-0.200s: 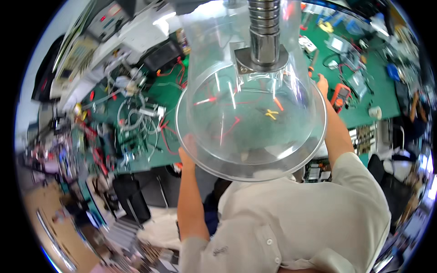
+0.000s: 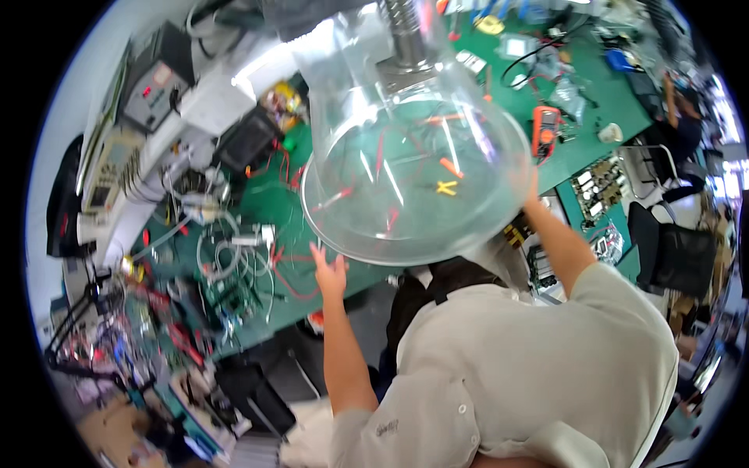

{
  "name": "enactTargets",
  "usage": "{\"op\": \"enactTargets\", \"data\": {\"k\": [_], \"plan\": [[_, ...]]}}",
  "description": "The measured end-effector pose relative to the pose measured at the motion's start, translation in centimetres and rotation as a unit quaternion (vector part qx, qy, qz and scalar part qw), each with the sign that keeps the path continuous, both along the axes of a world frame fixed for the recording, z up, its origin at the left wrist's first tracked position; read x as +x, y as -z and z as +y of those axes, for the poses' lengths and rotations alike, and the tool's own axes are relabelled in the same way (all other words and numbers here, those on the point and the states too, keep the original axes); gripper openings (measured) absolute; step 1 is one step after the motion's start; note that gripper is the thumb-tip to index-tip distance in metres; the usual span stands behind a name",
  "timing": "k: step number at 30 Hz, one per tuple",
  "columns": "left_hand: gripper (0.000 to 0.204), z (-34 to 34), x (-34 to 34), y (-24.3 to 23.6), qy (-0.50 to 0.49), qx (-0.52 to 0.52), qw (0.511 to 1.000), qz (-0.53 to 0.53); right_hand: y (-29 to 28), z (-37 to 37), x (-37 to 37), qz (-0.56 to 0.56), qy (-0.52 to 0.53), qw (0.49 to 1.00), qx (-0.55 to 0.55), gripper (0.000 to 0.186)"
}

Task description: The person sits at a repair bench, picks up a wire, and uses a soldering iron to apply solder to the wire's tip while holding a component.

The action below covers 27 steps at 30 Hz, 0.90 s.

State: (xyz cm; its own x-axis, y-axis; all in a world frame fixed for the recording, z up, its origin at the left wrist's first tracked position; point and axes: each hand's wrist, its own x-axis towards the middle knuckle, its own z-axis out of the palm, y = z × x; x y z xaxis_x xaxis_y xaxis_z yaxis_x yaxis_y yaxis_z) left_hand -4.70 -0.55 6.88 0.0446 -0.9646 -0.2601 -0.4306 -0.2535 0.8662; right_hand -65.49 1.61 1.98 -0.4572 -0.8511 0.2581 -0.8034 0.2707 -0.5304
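Observation:
A large clear plastic dome [image 2: 413, 179] on a ribbed metal hose [image 2: 406, 31] hangs over the green workbench [image 2: 273, 203]. My left hand [image 2: 331, 269] is just under the dome's near left rim, fingers spread, holding nothing. At the dome's right rim, my right hand [image 2: 530, 187] is partly blurred by the plastic, so its grip cannot be made out. Through the dome I see red leads and a small yellow cross-shaped piece [image 2: 446, 187] lying on the bench.
Tangled white and red wires [image 2: 234, 249] cover the bench's left. Test instruments [image 2: 148, 86] stand at the back left. An orange multimeter [image 2: 546, 129], a white cup [image 2: 610, 132] and circuit boards [image 2: 597, 183] lie right. A black chair [image 2: 663, 249] and another person [image 2: 679, 117] are far right.
My left hand has come out from the dome's rim and its fingers are now spread. The right hand has slid lower along the right rim.

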Motion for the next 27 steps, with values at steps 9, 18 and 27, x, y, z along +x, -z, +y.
{"op": "enactTargets", "data": {"k": [9, 18, 27], "plan": [[0.015, 15.8, 8.7, 8.5, 0.034, 0.052, 0.988, -0.141, -2.7, 17.4, 12.6, -0.034, 0.05, 0.992, 0.109, 0.036], [0.087, 37.4, 6.0, 13.6, 0.156, 0.369, 0.885, -0.238, -2.9, 20.6, 13.9, -0.166, -0.131, 0.908, 0.361, 0.034], [0.109, 39.0, 1.0, 11.1, 0.395, 0.171, 0.851, -0.301, 0.5, 22.7, 6.8, -0.337, -0.133, 0.852, 0.378, 0.024]]}}
